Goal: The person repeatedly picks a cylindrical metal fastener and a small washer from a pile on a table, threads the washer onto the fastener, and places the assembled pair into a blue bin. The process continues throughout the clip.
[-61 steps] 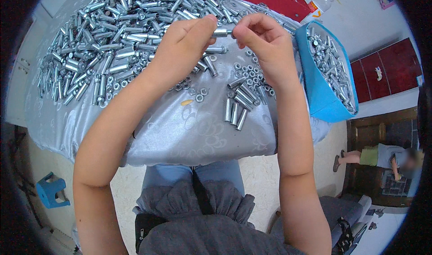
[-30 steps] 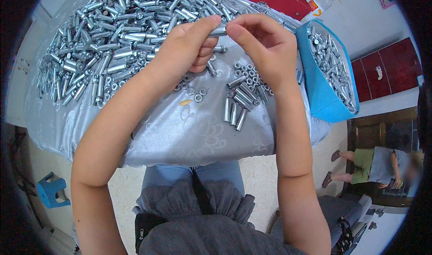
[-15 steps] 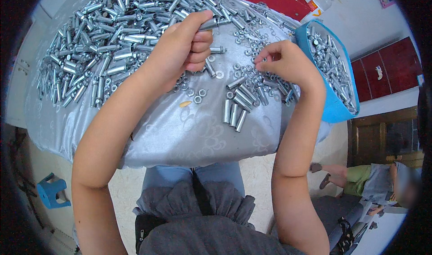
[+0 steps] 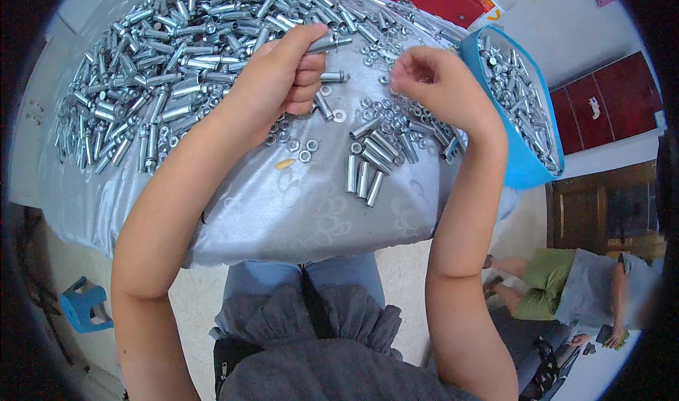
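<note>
Silvery metal sleeve bolt (image 4: pixel 329 44) juts level from left hand (image 4: pixel 279 83).

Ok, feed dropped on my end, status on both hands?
Left hand shut on metal sleeve. Right hand pinching among loose washers. Nothing blocking.

Bolt shaft (image 4: pixel 329 44) mostly hidden in left fist, right fingertips' (image 4: pixel 404 65) contents untellable, bystander (image 4: pixel 566 288) blurred

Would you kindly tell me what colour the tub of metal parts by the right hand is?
The tub is bright blue, seen in the head view.
</note>
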The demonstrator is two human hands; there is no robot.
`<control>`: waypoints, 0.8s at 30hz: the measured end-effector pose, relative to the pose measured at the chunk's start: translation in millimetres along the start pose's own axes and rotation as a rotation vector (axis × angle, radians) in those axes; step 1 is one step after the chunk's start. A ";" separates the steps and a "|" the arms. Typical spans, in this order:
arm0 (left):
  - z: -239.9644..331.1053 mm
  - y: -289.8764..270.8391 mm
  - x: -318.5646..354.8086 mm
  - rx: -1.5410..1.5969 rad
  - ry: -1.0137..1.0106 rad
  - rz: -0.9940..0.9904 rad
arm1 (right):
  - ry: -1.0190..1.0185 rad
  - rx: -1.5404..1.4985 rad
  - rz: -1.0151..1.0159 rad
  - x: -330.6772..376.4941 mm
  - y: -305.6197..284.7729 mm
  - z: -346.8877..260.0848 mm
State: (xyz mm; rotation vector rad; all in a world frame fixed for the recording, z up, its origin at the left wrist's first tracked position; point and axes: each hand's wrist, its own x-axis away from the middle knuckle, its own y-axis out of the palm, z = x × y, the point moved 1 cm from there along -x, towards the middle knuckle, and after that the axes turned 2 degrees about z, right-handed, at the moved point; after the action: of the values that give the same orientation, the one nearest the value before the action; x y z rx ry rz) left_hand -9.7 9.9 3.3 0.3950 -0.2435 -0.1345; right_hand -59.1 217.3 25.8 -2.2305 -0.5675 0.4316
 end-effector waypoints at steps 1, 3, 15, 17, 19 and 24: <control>-0.5 -0.3 -0.1 0.002 -0.005 -0.003 | -0.045 -0.136 0.026 -2.3 1.5 -12.0; -2.2 0.4 -0.7 0.004 -0.017 -0.009 | -0.144 -0.356 0.053 -1.4 5.7 -29.9; -3.3 2.5 1.7 -0.065 0.003 -0.017 | -0.128 -0.718 0.078 -2.9 16.7 -46.1; -2.5 2.8 2.1 -0.066 0.006 -0.038 | -0.145 -0.717 0.076 -4.0 18.2 -44.5; -2.6 2.3 2.1 -0.068 0.005 -0.054 | -0.155 -0.701 0.075 -4.8 19.3 -43.1; -4.3 -0.7 -1.7 -0.047 -0.028 -0.058 | -0.171 -0.709 0.171 -6.6 24.9 -43.9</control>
State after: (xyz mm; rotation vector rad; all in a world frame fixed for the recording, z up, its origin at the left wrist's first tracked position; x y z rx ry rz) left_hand -10.2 11.1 -1.2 0.3537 -0.2564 -0.2022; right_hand -37.5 172.4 35.8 -2.9549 -0.6979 0.5768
